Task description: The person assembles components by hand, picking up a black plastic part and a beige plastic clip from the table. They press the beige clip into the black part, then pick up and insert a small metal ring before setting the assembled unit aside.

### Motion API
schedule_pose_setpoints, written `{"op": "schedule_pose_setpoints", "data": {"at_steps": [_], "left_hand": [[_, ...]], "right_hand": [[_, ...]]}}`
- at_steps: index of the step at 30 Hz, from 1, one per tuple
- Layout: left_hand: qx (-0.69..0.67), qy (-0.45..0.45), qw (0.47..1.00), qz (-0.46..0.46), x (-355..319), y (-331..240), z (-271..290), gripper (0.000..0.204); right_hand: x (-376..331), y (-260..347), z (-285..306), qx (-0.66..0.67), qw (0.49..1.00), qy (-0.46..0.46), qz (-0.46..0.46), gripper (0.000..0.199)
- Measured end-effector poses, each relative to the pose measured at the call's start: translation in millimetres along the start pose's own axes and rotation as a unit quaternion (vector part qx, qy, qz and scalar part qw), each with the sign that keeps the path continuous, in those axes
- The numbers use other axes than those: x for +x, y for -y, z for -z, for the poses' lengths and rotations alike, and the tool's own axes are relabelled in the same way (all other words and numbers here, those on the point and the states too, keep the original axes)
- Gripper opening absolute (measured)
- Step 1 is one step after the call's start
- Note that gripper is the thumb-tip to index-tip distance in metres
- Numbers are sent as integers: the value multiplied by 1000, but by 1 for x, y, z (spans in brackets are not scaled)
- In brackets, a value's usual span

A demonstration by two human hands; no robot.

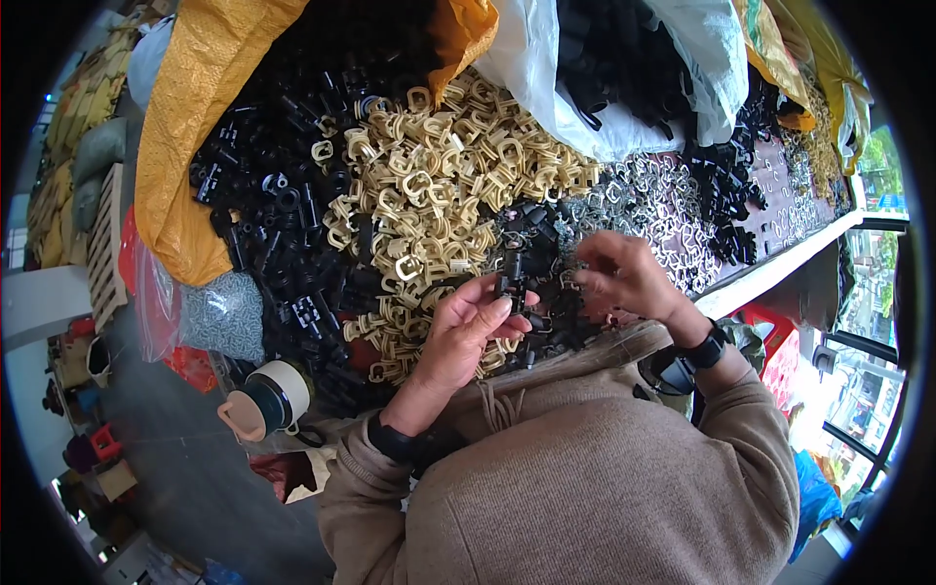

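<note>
A: That beige knit sweater (pixel 604 478) is closest, below both hands. Where's the piece being handled?

B: The black plastic fitting (pixel 513 271) is in the left hand (pixel 463 331), thumb and fingers closed on its lower part.

A: And the right hand (pixel 629 278)?

B: Raised just right of the left one, apart from the fitting, fingers bent. I can't tell whether they pinch anything small.

A: Around them?

B: Cream clips (pixel 439 185) heap up ahead of the left hand; more black fittings (pixel 307 210) lie to its left. Silvery metal clips (pixel 673 190) spread beyond the right hand, with an open white bag (pixel 717 58) farther out.
</note>
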State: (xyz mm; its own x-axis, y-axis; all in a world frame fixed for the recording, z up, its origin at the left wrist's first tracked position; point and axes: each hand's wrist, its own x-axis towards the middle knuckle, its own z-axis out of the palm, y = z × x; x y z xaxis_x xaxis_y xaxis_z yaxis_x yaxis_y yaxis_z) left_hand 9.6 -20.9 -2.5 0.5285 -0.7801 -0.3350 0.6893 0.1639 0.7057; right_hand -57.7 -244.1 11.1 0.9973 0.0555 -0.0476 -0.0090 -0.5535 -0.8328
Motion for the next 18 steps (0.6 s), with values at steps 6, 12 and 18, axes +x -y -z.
{"op": "schedule_pose_setpoints", "data": {"at_steps": [6,12,18], "left_hand": [[-11,1,1000,3,-1,7,2,31],[-25,11,1000,14,-2,6,-1,29],[-16,18,1000,17,-3,6,-1,29]], "right_hand": [[-29,-27,28,-178,975,-110,-71,20],[-49,-51,34,-305,937,-149,-86,18],[-47,-49,29,-267,947,-149,-99,16]]}}
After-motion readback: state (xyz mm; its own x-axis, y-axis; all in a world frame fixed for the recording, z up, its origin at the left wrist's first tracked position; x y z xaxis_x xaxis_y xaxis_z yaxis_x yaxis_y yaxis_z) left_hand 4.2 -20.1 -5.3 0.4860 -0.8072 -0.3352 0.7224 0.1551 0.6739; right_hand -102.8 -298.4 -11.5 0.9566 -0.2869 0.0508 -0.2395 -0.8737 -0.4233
